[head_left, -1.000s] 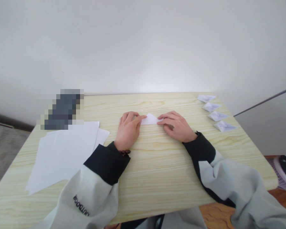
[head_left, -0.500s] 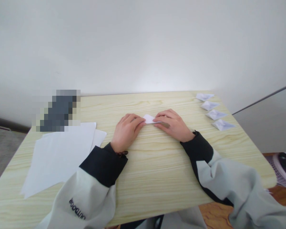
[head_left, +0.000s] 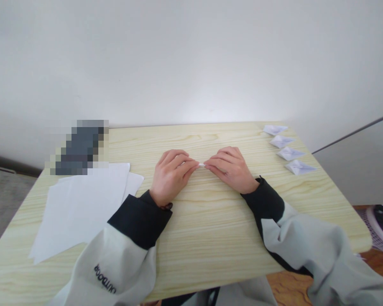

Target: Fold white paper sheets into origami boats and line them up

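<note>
Lying farthest left, grey floor [head_left: 1,204]: showing past the side edge of the wood-grain tabletop [head_left: 198,238]
Dark rectangular object [head_left: 79,146]: pixelated, so its kind cannot be told; at the back left of the tabletop, near the white wall [head_left: 191,63]
White paper sheets [head_left: 86,208]: a loose, unevenly stacked pile, flat on the wood, just in front of the dark rectangular object
Left sleeve [head_left: 115,263]: pale grey with a black cuff, the word OUTDOOR printed on it, passing over the near right part of the sheets
Beaded bracelet [head_left: 167,206]: dark, at the left wrist, beside the cuff
Left hand [head_left: 170,175]: thumb and fingers pinching the left end of the folded paper
Folded paper [head_left: 202,165]: white, small, between the two hands around the middle of the tabletop; only a narrow sliver shows between the fingertips
Right hand [head_left: 231,168]: pinching the right end of that paper, thumb nearest the viewer
Right sleeve [head_left: 309,238]: pale grey, black cuff, reaching in from the lower right
Four white origami pieces [head_left: 295,153]: pointed, in a slanting row at the back right, well apart from the hands
Lilac plastic basket [head_left: 375,231]: beyond the right edge, partly cut off, something black at its top
</note>
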Available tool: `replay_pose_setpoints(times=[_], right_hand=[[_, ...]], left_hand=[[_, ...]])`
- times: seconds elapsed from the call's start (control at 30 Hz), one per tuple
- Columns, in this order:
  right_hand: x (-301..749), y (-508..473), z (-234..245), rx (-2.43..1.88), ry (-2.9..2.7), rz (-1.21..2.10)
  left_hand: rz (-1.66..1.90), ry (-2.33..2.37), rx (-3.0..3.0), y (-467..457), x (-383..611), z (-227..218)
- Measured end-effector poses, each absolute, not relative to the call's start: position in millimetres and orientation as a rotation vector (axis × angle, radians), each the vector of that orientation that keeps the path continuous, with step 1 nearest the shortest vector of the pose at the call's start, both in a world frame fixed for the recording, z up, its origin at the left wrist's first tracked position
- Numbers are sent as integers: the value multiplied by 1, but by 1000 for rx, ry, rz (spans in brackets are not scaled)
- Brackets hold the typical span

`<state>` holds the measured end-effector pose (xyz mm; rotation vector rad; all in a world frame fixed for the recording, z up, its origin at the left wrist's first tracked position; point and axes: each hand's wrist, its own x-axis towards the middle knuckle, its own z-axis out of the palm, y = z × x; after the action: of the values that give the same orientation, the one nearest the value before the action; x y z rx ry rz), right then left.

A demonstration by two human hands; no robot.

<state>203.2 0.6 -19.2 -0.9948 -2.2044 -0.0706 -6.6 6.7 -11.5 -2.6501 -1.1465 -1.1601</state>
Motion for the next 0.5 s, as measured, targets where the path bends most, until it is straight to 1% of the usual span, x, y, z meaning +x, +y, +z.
replay_pose_setpoints(times=[0.13, 0.3, 0.5], right_hand=[[203, 0, -20, -1021, -2175, -62], [204, 0, -20, -992, -2153, -101], [206, 1, -21, -1026, -2129, -66]], left_hand=[[-1123, -1230, -2570, 5, -7, -10], [-1191, -1226, -2480, 6, -11, -12], [-1193, -1320, -2458, 8, -14, -12]])
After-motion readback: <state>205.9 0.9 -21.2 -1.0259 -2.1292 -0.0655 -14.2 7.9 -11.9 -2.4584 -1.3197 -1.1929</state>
